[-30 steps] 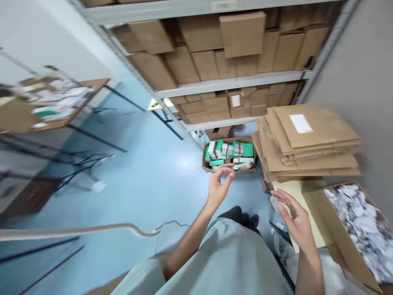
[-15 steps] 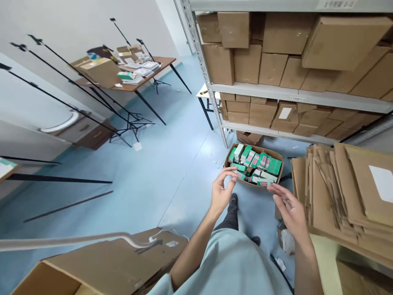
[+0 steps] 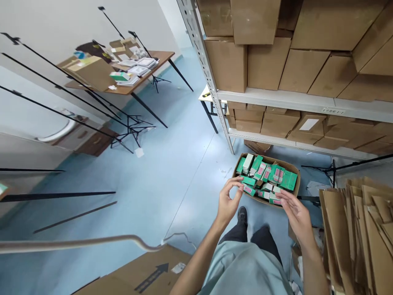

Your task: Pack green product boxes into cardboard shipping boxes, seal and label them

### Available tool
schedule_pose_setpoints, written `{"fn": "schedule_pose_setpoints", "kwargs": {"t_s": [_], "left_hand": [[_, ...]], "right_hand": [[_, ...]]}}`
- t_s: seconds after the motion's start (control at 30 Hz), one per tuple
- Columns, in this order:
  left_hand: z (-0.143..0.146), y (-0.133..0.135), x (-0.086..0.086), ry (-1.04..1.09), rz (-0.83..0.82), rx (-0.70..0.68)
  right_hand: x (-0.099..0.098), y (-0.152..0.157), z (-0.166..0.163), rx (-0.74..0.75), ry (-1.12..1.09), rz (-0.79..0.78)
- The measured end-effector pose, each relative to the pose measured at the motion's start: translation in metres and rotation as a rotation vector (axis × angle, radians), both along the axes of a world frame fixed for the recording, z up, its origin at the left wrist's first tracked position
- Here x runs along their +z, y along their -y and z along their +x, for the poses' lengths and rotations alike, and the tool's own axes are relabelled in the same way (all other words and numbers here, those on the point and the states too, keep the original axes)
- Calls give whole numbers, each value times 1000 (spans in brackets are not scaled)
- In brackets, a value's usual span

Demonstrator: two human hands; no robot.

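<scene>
My left hand (image 3: 229, 200) is held up in the air with its fingers curved and apart from the thumb, nothing in it. On the other side, my right hand (image 3: 295, 211) is likewise raised, fingers loosely spread and bare. Past my fingertips, on the floor, stands an open cardboard box (image 3: 297, 180) full of small green-and-white packs (image 3: 287, 179), several with pink fronts. Both hands overlap the box's near edge in the view, but appear to be above it and apart from it.
A metal shelf rack (image 3: 273, 96) packed with cardboard boxes rises beyond the open box. Flattened cardboard (image 3: 346, 237) stands at right. A large carton (image 3: 153, 274) and a pale pole (image 3: 92, 244) are at lower left. Tripods (image 3: 132, 127) and a cluttered table (image 3: 167, 59) stand farther off.
I have stepped forward, so the rack looks larger and the open box sits farther right and lower in view. Both hands keep nearly the same pose.
</scene>
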State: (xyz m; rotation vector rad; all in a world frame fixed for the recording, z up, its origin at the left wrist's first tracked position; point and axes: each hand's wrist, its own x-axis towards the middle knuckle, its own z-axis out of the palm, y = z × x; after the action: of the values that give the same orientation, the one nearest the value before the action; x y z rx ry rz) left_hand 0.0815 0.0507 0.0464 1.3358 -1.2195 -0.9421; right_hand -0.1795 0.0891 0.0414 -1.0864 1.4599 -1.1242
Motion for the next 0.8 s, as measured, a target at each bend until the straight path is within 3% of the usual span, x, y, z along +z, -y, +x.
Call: {"fn": "schedule_pose_setpoints", "kwargs": {"t_s": [0.17, 0.37, 0.47, 0.63, 0.7, 0.8], "left_hand": [[-13, 29, -32, 6, 64, -44], [-44, 54, -95, 0, 244, -45], [-60, 66, -129, 26, 295, -80], [-76, 85, -191, 61, 347, -106], [-78, 90, -225, 68, 366, -105], [-74, 95, -289, 73, 406, -72]], "right_hand": [[-27, 28, 2, -14, 15, 60], [-73, 62, -17, -48, 10, 125], [-114, 70, -32, -121, 18, 177], [-198, 69, -48, -158, 45, 292], [-234, 68, -50, -155, 65, 335], [-289, 71, -46, -143, 129, 411]]}}
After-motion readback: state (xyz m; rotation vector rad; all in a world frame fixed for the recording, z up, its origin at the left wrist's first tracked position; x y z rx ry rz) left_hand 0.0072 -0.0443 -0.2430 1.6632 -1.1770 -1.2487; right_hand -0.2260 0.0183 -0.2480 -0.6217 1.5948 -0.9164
